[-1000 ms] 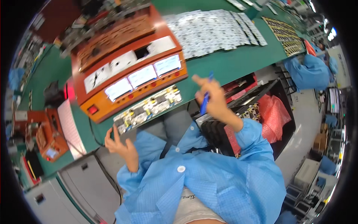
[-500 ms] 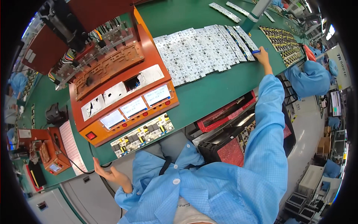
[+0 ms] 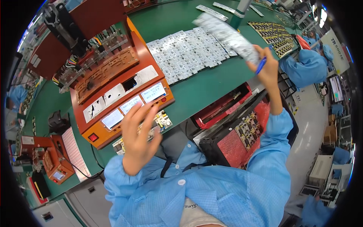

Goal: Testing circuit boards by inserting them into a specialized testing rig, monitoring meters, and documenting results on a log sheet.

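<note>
At the right, my right hand [image 3: 267,72] grips the end of a white circuit board strip [image 3: 230,36], blurred and raised at a tilt above the table. A blue pen [image 3: 261,65] is held in that same hand. My left hand [image 3: 139,140] is raised with fingers spread and nothing in it, in front of the orange test fixture [image 3: 90,117]. Behind the fingers lies a populated circuit board [image 3: 163,119] on the table edge, partly hidden by the hand. Overlapping white circuit boards [image 3: 185,53] lie in a row right of the fixture.
Below the table edge, an open black case [image 3: 215,145] holds red bubble wrap and populated boards. More populated boards [image 3: 270,36] lie at the far right, beyond a metal post [image 3: 241,11]. A second orange fixture [image 3: 56,162] stands at left. Another person in blue [image 3: 304,68] is at the right.
My right hand has lifted a white circuit board strip off the right end of the row. My left hand has moved right and up, in front of the fixture's screens.
</note>
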`<state>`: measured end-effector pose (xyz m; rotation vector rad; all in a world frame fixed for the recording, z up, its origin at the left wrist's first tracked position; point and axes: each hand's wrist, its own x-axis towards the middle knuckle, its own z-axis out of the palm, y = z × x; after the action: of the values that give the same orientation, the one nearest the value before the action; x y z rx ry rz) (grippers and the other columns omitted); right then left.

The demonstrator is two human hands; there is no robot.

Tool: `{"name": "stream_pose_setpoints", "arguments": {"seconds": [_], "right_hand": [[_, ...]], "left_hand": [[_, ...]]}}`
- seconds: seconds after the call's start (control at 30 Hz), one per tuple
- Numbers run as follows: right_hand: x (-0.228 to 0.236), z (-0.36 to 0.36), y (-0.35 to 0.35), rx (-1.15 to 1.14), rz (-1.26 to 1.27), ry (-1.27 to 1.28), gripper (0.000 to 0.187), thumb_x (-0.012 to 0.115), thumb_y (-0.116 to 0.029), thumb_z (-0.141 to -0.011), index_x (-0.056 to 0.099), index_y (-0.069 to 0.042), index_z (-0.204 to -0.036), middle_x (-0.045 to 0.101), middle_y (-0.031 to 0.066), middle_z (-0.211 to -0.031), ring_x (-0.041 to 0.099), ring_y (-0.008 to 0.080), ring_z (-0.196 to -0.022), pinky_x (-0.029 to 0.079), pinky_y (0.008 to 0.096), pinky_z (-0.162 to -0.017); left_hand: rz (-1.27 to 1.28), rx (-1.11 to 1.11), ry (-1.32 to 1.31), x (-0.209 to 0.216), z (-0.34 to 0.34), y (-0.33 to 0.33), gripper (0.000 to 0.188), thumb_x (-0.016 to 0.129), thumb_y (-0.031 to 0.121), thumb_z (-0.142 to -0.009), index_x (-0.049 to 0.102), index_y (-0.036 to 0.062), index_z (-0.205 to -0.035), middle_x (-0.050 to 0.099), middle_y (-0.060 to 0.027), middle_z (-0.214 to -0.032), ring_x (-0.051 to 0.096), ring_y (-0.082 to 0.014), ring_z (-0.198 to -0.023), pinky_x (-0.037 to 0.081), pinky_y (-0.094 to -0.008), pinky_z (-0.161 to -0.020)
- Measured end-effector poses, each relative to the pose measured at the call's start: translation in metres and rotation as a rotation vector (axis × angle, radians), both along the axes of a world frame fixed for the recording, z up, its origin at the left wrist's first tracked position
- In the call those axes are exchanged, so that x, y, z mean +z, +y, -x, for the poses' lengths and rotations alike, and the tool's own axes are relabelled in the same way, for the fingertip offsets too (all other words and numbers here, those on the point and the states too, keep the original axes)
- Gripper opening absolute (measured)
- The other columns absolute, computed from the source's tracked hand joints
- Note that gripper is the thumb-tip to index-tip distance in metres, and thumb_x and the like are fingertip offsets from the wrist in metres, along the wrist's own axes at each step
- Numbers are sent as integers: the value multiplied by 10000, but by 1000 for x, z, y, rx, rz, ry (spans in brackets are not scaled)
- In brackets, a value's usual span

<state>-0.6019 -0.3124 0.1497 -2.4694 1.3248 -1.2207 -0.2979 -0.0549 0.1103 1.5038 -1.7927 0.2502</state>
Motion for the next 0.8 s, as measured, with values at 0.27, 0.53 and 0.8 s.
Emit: {"name": "stream_pose_setpoints", "arguments": {"seconds": [0.27,0.53,0.8], "right_hand": [[24,-89,164,561,538,322,334,710,-144,-577,466,21,-733,569,269,-1148,590,398,-946,504,448,-792],[17,-137,164,853,313,-38,470,756,-382,-683,408,-68,-709,432,252,-1360,323,412,-1324,112,508,-1108],[-37,-253,126,1114,-259,15,521,799,-39,-598,339,-70,-840,580,191,-1190,606,266,-1002,481,317,-761]], "left_hand": [[39,-34,-433,58,27,-30,462,576,103,-749,556,18,-1202,559,-121,-1210,510,-298,-1174,432,-430,-949],[268,-318,666,24,-45,19,750,851,18,-508,495,37,-1168,570,-143,-1167,499,-339,-1190,431,-454,-994],[314,-372,1261,-15,-96,43,953,785,466,-648,290,102,-1377,358,-121,-1407,287,-341,-1346,230,-458,-1131]]}}
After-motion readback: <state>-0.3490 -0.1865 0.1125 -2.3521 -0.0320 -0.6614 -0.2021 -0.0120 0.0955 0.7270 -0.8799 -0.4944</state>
